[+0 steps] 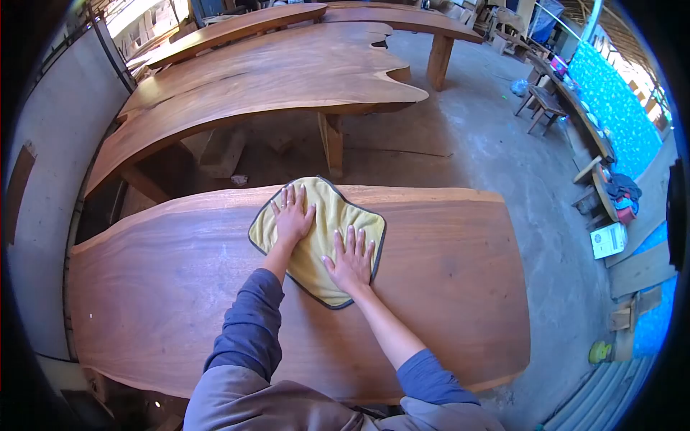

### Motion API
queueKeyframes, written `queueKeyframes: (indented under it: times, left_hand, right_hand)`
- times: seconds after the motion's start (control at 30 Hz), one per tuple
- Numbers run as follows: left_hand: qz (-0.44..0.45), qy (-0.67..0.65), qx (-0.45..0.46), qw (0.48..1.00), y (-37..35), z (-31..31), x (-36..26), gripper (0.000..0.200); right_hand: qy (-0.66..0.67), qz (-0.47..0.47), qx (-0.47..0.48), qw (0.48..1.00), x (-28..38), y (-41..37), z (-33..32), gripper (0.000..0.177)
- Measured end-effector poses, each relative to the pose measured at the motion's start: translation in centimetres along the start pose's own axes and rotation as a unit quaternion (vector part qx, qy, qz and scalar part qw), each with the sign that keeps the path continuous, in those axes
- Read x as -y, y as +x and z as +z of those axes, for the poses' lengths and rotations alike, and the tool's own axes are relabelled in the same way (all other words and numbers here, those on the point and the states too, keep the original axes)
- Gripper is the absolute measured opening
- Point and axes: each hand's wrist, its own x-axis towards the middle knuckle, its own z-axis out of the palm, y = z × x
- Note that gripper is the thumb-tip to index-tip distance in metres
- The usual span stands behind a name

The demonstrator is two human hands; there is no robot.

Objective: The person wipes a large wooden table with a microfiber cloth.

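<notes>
A yellow cloth with a dark edge lies flat on a large polished wooden slab, near the slab's far edge. My left hand presses palm-down on the cloth's left part, fingers spread. My right hand rests palm-down on the cloth's near right part, fingers spread too. Both arms wear blue sleeves pushed up the forearm.
More long wooden slab tables stand beyond, across a strip of concrete floor. A small wooden stool and a cluttered bench run along the right. A grey wall panel lies to the left.
</notes>
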Motion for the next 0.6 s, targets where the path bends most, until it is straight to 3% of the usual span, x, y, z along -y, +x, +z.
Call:
queueKeyframes:
  times: [0.23, 0.3, 0.43, 0.6]
  left_hand:
    - [-0.048, 0.002, -0.020, 0.999, 4.1, -0.2, -0.9, 0.050]
    - [-0.075, 0.043, 0.033, 0.996, 5.4, -0.6, -1.6, 0.047]
    - [-0.058, 0.076, -0.044, 0.994, 8.3, 1.1, -2.3, 0.048]
    - [-0.037, 0.099, -0.035, 0.994, 8.3, 3.0, -4.4, 0.048]
  right_hand:
    - [0.024, -0.020, -0.010, 0.999, -1.1, 4.7, 0.3, 0.065]
    - [0.057, -0.036, -0.026, 0.997, -1.8, 6.5, 0.7, 0.063]
    - [0.069, -0.060, -0.045, 0.995, -5.0, 10.6, -0.2, 0.060]
    - [0.067, -0.049, -0.054, 0.995, -9.7, 10.5, -0.7, 0.057]
